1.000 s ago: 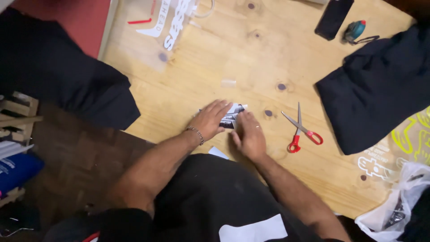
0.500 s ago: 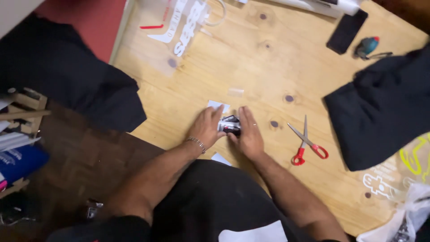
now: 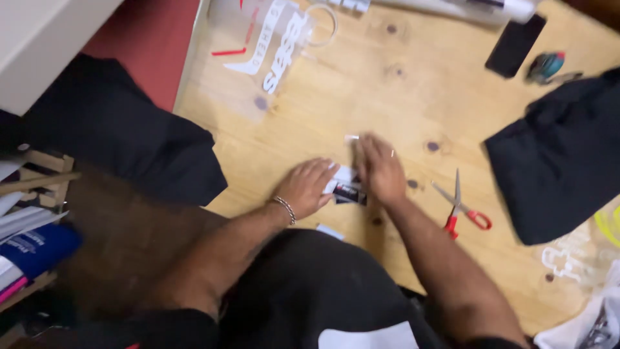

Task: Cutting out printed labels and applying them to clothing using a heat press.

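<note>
A small black-and-white printed sticker piece (image 3: pixel 349 190) lies on the wooden tabletop (image 3: pixel 361 84) between my hands. My left hand (image 3: pixel 307 187), with a bracelet at the wrist, rests flat with its fingertips on the piece's left edge. My right hand (image 3: pixel 380 168) lies just to the right of it, blurred by motion, fingers stretched away from me over the wood; whether it pinches anything cannot be seen. A small white scrap (image 3: pixel 330 231) lies near my body.
Red-handled scissors (image 3: pixel 460 208) lie right of my right hand. A black garment (image 3: pixel 562 161) covers the right side, another black cloth (image 3: pixel 123 142) the left. Clear transfer sheets with white lettering (image 3: pixel 278 39), a black phone (image 3: pixel 515 45) and a teal tool (image 3: pixel 546 64) lie at the far edge.
My right hand has slid away from me across the wood, off the sticker piece. My left hand stays on the piece. The view has shifted slightly.
</note>
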